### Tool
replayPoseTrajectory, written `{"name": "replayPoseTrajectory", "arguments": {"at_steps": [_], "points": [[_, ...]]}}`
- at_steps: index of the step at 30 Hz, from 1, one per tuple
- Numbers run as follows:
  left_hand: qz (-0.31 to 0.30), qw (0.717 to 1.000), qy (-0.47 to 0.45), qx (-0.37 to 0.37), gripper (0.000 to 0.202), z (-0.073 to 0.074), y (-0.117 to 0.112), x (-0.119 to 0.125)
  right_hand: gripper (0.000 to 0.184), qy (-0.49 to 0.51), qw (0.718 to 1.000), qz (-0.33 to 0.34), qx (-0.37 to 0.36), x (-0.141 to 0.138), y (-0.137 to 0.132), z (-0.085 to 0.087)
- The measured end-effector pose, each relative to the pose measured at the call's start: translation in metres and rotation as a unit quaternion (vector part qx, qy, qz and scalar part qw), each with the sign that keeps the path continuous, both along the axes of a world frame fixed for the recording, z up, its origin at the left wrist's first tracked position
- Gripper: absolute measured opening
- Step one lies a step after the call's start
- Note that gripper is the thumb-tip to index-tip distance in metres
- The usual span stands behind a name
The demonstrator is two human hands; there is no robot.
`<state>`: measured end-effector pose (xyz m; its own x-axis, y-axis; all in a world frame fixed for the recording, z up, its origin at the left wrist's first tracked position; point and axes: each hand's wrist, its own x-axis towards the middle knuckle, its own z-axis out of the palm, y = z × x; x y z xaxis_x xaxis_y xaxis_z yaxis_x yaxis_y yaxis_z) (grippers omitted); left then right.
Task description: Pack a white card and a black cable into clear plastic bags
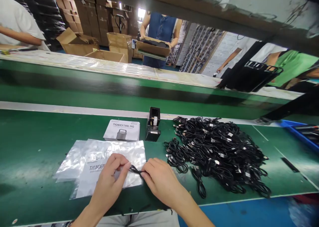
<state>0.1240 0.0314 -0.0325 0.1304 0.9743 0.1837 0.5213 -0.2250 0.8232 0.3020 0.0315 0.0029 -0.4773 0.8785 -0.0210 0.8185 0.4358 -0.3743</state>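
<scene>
A black cable (135,169), bundled in a small loop, is stretched between my two hands above the plastic bags. My left hand (111,178) pinches its left end between thumb and forefinger. At the other end, the fingers of my right hand (159,177) are closed on the same cable and hide part of it. Under and left of my hands lie clear plastic bags (72,160). One printed manual (86,182) shows among them, partly covered by my left hand. Behind the bags sits a stack of manuals (122,130) titled "Thunder Trail Pro".
A black tape dispenser (153,124) stands beside the stack. To the right spreads a large heap of black cables (219,150). A blue tray (302,134) is at the far right. Beyond the green partition (99,87), a person (161,31) carries an open cardboard box (153,47).
</scene>
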Motion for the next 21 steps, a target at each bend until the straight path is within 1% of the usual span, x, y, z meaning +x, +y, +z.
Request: {"name": "replayPoseTrajectory", "arguments": {"at_steps": [2,4,6,7,8,10,11,12,13,15,18,20,21], "points": [[-0.018,0.999,0.019,0.019,0.011,0.001,-0.003,0.001,0.014,0.011,1.000,0.020,-0.004,-0.002,0.005,0.007],[-0.032,0.998,0.034,0.053,0.009,0.002,-0.005,0.002,0.016,0.040,0.999,0.018,-0.016,-0.007,0.010,0.009],[-0.037,0.995,0.037,0.083,0.008,0.004,-0.008,0.003,0.016,0.098,0.993,-0.023,-0.060,-0.013,0.015,0.006],[-0.037,0.994,0.036,0.093,0.008,0.005,-0.008,0.003,0.016,0.137,0.984,-0.055,-0.096,-0.016,0.018,0.003],[-0.033,0.994,0.034,0.098,0.008,0.005,-0.009,0.003,0.015,0.185,0.968,-0.093,-0.141,-0.019,0.020,0.000],[-0.019,0.994,0.032,0.098,0.008,0.005,-0.011,0.002,0.013,0.275,0.919,-0.164,-0.230,-0.023,0.023,-0.007],[-0.011,0.995,0.032,0.096,0.008,0.005,-0.011,0.002,0.012,0.307,0.895,-0.189,-0.263,-0.025,0.023,-0.011],[-0.002,0.995,0.033,0.094,0.008,0.004,-0.012,0.003,0.012,0.328,0.876,-0.207,-0.286,-0.027,0.024,-0.013],[0.006,0.995,0.032,0.093,0.009,0.004,-0.013,0.003,0.014,0.339,0.865,-0.220,-0.299,-0.030,0.024,-0.016],[0.023,0.995,0.028,0.093,0.009,0.003,-0.014,0.006,0.020,0.342,0.858,-0.232,-0.305,-0.035,0.024,-0.019],[0.038,0.996,0.010,0.086,0.011,0.005,-0.013,0.011,0.020,0.343,0.860,-0.227,-0.302,-0.042,0.022,-0.020],[0.037,0.997,-0.016,0.064,0.014,0.008,-0.011,0.012,0.024,0.340,0.868,-0.203,-0.298,-0.042,0.021,-0.014],[0.037,0.997,-0.036,0.049,0.016,0.010,-0.009,0.012,0.027,0.339,0.874,-0.179,-0.300,-0.041,0.020,-0.008]]}}
